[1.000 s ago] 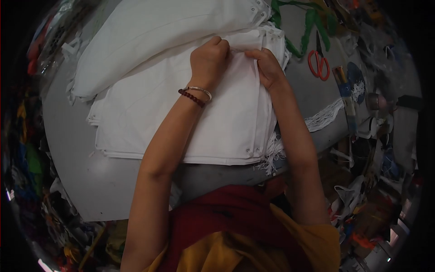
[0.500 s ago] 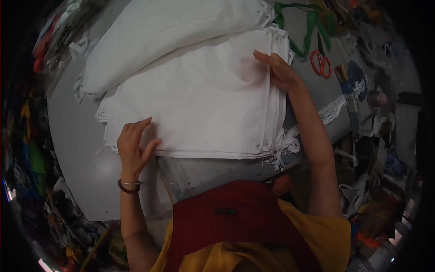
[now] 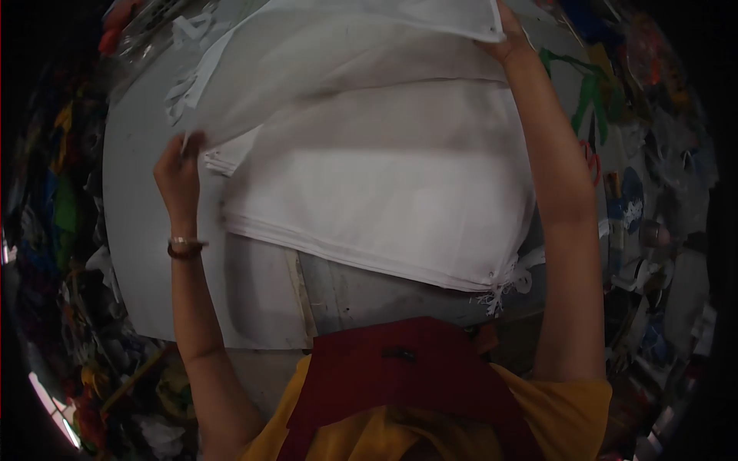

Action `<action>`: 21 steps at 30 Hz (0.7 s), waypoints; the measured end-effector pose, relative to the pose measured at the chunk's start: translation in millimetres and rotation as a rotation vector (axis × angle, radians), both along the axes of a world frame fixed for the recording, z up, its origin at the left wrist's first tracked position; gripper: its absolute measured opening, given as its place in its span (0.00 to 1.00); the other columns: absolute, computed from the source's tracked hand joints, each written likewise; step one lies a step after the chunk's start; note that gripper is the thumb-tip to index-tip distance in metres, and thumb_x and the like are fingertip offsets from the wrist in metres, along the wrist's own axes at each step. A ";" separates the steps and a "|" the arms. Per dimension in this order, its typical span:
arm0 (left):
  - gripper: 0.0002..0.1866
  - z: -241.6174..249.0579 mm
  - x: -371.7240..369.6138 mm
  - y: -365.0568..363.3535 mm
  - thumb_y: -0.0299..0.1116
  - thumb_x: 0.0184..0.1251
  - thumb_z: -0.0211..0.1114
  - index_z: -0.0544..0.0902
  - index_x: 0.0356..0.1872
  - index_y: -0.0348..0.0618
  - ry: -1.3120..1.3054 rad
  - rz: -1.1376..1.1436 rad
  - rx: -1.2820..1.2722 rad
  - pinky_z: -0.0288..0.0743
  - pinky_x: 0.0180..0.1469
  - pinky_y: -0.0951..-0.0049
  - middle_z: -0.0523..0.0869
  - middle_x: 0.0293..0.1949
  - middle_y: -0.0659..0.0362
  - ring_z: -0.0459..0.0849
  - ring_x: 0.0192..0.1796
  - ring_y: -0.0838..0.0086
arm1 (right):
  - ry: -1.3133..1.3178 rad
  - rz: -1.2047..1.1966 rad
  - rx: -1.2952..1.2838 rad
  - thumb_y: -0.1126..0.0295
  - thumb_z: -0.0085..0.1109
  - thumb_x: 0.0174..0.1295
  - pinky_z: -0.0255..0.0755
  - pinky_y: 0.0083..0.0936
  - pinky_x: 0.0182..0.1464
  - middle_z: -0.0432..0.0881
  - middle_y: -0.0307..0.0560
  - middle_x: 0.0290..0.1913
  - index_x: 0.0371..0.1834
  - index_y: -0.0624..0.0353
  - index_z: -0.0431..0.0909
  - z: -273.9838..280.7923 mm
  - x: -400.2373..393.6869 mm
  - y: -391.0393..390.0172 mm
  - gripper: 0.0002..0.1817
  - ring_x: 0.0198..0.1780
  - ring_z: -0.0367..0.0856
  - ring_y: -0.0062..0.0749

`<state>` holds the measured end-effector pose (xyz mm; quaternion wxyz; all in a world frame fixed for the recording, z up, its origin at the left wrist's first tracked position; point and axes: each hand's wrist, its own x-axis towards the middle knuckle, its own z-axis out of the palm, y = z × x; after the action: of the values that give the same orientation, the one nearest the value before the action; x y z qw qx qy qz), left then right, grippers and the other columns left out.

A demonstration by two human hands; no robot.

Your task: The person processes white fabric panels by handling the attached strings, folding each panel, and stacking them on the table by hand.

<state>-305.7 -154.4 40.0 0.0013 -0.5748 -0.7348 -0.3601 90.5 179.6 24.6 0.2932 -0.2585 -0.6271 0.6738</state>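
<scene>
A white cloth sheet point(image 3: 323, 58) is raised above the far side of the table and slants between my hands. My left hand point(image 3: 180, 165) is closed, thumb and fingers pinched at the sheet's near left edge. At the upper right, my right hand point(image 3: 509, 42) grips the sheet close to a corner with a metal eyelet; the cloth partly covers its fingers. Below the raised sheet lies a stack of white cloth sheets point(image 3: 384, 207), layered along its near edge. Thin white cords point(image 3: 498, 293) dangle from the stack's near right corner.
The grey table point(image 3: 142, 230) extends to the left and front. On the right, red-handled scissors point(image 3: 590, 163) are partly behind my right forearm, near a green cloth strip point(image 3: 590, 104). White strips point(image 3: 184, 88) lie at the far left. Mixed scraps crowd both sides.
Both hands have moved up and away from me. They have taken hold of a white sheet, which is now lifted. The stack's near right corner sits lower in view.
</scene>
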 end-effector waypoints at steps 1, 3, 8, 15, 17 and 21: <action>0.07 7.1 -15.1 19.6 0.27 0.64 0.59 0.83 0.39 0.38 -0.051 0.021 0.060 0.74 0.37 0.78 0.86 0.32 0.56 0.84 0.35 0.76 | -0.058 -0.028 0.077 0.51 0.41 0.69 0.69 0.28 0.58 0.75 0.49 0.53 0.54 0.61 0.72 -3.5 -11.5 0.8 0.24 0.54 0.75 0.34; 0.08 13.1 -42.0 56.8 0.32 0.63 0.61 0.83 0.40 0.41 -0.043 0.064 0.048 0.73 0.37 0.77 0.86 0.33 0.55 0.84 0.34 0.72 | -0.168 -0.087 0.238 0.52 0.42 0.69 0.67 0.28 0.59 0.73 0.48 0.56 0.57 0.60 0.70 -9.4 -28.3 5.5 0.24 0.57 0.73 0.34; 0.15 -29.2 -58.5 115.0 0.45 0.55 0.66 0.83 0.39 0.48 0.107 0.315 -0.074 0.74 0.42 0.66 0.85 0.36 0.53 0.83 0.38 0.59 | -0.457 -0.315 0.658 0.53 0.42 0.69 0.62 0.29 0.63 0.68 0.47 0.63 0.62 0.57 0.67 -14.2 -43.9 -8.1 0.25 0.62 0.68 0.33; 0.15 -5.4 -21.0 86.9 0.37 0.57 0.66 0.79 0.44 0.44 0.720 0.168 0.387 0.74 0.45 0.65 0.83 0.34 0.55 0.82 0.39 0.62 | -0.737 -0.463 1.639 0.57 0.44 0.68 0.64 0.24 0.60 0.73 0.43 0.61 0.64 0.51 0.67 -48.0 3.3 -5.3 0.23 0.60 0.71 0.30; 0.16 -2.1 10.2 47.0 0.39 0.60 0.64 0.79 0.46 0.42 0.102 0.083 -0.092 0.73 0.46 0.71 0.83 0.37 0.53 0.81 0.40 0.64 | -0.773 -0.479 1.521 0.58 0.45 0.68 0.64 0.23 0.60 0.74 0.43 0.59 0.63 0.52 0.68 -40.2 27.5 -27.7 0.22 0.60 0.71 0.30; 0.20 -39.8 25.3 10.2 0.43 0.64 0.62 0.79 0.48 0.38 -0.276 -0.077 -0.349 0.72 0.44 0.77 0.83 0.41 0.53 0.81 0.42 0.71 | -0.778 -0.517 1.083 0.60 0.47 0.67 0.66 0.22 0.57 0.78 0.42 0.54 0.62 0.52 0.70 -1.0 86.6 -104.2 0.21 0.57 0.74 0.28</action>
<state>-280.4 -144.2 0.2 -0.2125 -0.5391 -0.7567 -0.3028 177.1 75.4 23.6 0.2857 -0.4386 -0.8513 0.0356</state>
